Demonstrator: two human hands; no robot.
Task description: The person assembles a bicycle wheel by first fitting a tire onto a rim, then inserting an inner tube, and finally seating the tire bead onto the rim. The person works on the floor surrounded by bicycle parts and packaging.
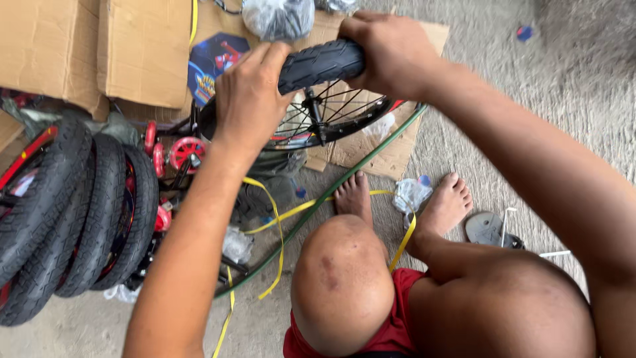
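Both hands clamped on small black rubber-tyred spoked bicycle wheel [318, 86]: left hand [248, 99] gripped tread's left part, right hand [391, 53] its right; wheel upright, axle pointing toward viewer.

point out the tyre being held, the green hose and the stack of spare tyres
tyre [320, 64], head view, tread between the hands
green hose [344, 178], head view, mid-length on the floor
spare tyres [99, 212], head view, middle tyre's tread

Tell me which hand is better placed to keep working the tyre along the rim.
Probably the left hand. It sits on the tyre with its fingers at the edge of the exposed tread, free to slide along it. The right hand is wrapped over the top, steadying the wheel.
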